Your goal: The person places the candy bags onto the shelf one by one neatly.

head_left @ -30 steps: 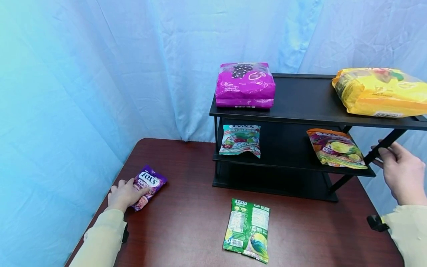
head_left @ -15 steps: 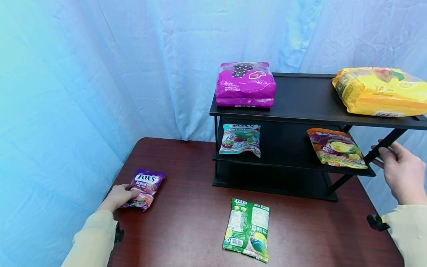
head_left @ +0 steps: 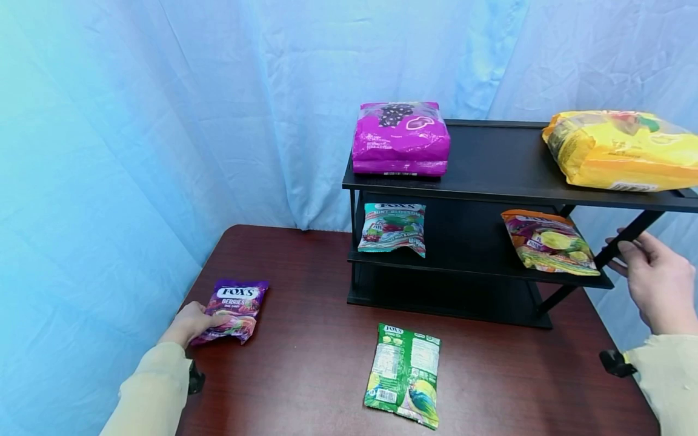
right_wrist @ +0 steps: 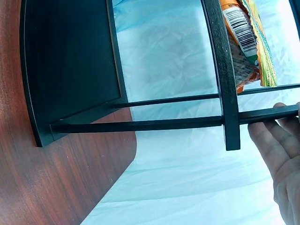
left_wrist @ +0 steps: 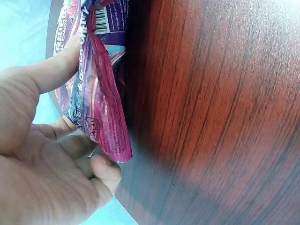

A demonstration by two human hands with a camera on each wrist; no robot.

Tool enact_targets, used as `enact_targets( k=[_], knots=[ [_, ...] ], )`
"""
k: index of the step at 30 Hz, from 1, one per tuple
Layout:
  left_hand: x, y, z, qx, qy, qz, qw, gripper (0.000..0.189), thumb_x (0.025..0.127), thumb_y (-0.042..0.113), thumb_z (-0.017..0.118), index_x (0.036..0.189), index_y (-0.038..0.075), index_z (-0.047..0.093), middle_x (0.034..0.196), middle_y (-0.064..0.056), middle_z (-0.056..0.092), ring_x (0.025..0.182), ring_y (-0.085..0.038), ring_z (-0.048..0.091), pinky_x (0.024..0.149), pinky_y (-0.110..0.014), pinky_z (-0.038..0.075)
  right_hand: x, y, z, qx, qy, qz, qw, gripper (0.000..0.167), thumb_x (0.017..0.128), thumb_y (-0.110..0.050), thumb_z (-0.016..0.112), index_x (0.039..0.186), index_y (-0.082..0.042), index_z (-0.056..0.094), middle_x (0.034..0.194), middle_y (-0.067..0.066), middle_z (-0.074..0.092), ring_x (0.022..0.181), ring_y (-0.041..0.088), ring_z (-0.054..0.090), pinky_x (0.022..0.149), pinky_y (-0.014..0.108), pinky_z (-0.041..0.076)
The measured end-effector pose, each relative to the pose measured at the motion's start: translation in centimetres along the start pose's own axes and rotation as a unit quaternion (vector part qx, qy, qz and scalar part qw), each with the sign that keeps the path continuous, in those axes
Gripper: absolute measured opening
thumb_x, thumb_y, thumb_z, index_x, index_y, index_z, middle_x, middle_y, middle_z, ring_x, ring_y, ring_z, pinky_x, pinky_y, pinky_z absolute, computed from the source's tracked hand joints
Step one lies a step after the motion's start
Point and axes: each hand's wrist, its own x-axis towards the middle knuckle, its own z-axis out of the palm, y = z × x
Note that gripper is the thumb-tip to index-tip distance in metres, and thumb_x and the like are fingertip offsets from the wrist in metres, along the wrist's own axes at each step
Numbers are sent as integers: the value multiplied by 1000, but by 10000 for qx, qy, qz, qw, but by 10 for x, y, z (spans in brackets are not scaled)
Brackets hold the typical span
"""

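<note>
At the table's left side, my left hand [head_left: 188, 322] holds a purple Fox's Berries candy bag [head_left: 238, 303] by its near left part. In the left wrist view the thumb lies on the printed face of the candy bag [left_wrist: 101, 93], with fingers behind it. My right hand [head_left: 657, 272] grips a front right post of the black shelf rack [head_left: 491, 194]. The right wrist view shows the fingers of that hand [right_wrist: 286, 154] at the post just above the middle shelf. An orange-topped candy bag [head_left: 551, 242] lies on the middle shelf beside this post.
A mint-coloured candy bag [head_left: 394, 229] lies at the left of the middle shelf. On top stand a magenta bag [head_left: 400, 142] and a yellow bag [head_left: 627, 151]. A green candy bag [head_left: 405, 375] lies on the brown table [head_left: 305, 375] before the rack. Blue curtains [head_left: 218, 109] hang behind.
The left hand has drawn back slightly toward the lower left, and the purple candy bag has turned so its lettering stands nearly level. The right hand and rack have stayed put.
</note>
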Motion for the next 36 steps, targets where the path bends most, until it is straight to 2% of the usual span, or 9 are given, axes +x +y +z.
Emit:
enact_targets(
  k=[5,9,13,15,17,21,25,30,36],
  knots=[
    [-1,-2,3,-79,-4,82,9999,92,86,52,78,129,-22,44,121,-38,55,105,-46,54,102,-61,45,0,-1,0,38,-2,-25,10000,50,114,-29,28,158,-7,38,151,26,49,135,47,49,102,54,43],
    [-4,-2,5,-419,-103,97,9990,94,87,51,78,133,-23,41,123,-39,54,108,-47,53,102,-62,45,0,-2,-1,-8,-28,-66,10000,51,114,-29,28,157,-5,37,149,27,50,132,49,51,99,52,44],
    [-8,-3,7,-971,-180,199,9949,89,92,43,76,138,-20,34,123,-38,54,99,-38,62,90,-50,57,-1,-2,-1,-64,-29,-70,10000,51,114,-30,28,158,-5,37,150,27,49,132,49,51,98,53,44],
    [-10,-2,8,-1428,-294,231,9890,87,94,37,75,143,-17,29,124,-37,54,90,-30,69,80,-42,61,-1,-1,0,-48,-31,-52,10000,51,114,-29,28,158,-5,37,150,27,49,133,49,50,100,55,43],
    [-12,-2,10,-1934,-492,264,9795,87,95,32,74,148,-15,23,125,-36,55,82,-25,73,74,-37,62,-1,-1,0,-31,-28,-38,10000,51,114,-29,28,158,-5,36,150,27,48,134,49,49,101,56,43],
    [-14,-1,11,-2676,-874,306,9591,83,97,23,72,151,-12,19,123,-32,60,83,-26,75,75,-37,62,0,0,0,-17,-3,-41,10000,51,114,-29,28,158,-6,36,151,26,48,135,48,48,101,56,43],
    [-17,1,12,-3171,-1121,432,9407,78,100,15,68,151,-13,17,126,-30,59,90,-30,74,81,-41,62,0,0,1,-15,27,-33,10000,51,113,-30,28,158,-7,37,151,26,48,135,48,48,102,55,43],
    [-19,3,14,-3435,-1164,586,9301,80,100,14,68,154,-13,15,136,-34,49,94,-28,73,86,-41,61,-1,-1,1,9,37,21,10000,51,113,-29,29,158,-7,37,151,25,48,136,47,48,102,55,42],
    [-21,9,20,-3731,-1155,766,9174,77,99,14,69,153,-11,19,133,-30,53,94,-25,72,86,-40,60,-2,-2,1,28,59,76,9999,50,113,-29,29,158,-7,38,151,24,49,136,47,49,103,54,43]
  ],
)
